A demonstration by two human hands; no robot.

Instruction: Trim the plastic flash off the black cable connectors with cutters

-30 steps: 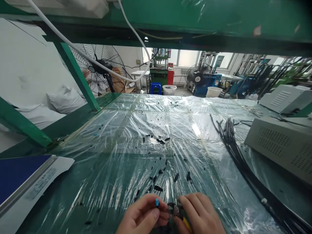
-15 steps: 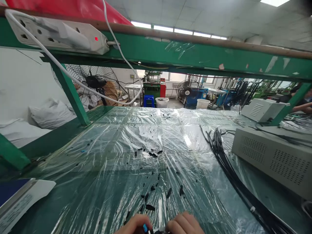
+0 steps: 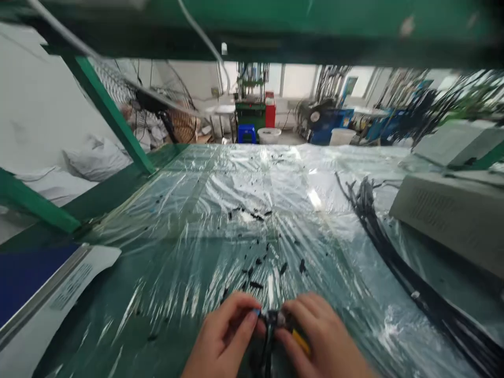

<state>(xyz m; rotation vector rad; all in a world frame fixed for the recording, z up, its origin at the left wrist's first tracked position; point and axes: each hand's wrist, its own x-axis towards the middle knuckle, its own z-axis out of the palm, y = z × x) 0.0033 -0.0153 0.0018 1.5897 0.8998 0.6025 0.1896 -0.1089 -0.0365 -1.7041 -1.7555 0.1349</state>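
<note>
My left hand (image 3: 228, 331) is closed in a pinch at the bottom centre, thumb and forefinger on a black cable (image 3: 270, 341) with a small blue bit (image 3: 257, 312) at the fingertips. Close beside it, my right hand (image 3: 318, 336) is wrapped round a tool with a yellow handle (image 3: 301, 342); its working end is mostly hidden and blurred, so its kind is unclear. The fingertips of both hands meet around the dark cable end. Just beyond them, small black scraps (image 3: 255, 285) lie scattered on the plastic sheet (image 3: 189, 283) covering the table.
A bundle of black cables (image 3: 388, 257) runs down the right side beside a grey perforated metal box (image 3: 444, 220). A blue and white box (image 3: 59, 294) sits at the left edge. A green beam (image 3: 275, 37) crosses above; fans, bins and machines stand beyond.
The view has tilted down, so the beam and table sit higher in the picture. Both hands now show more fully, with the yellow handle visible in the right one.
</note>
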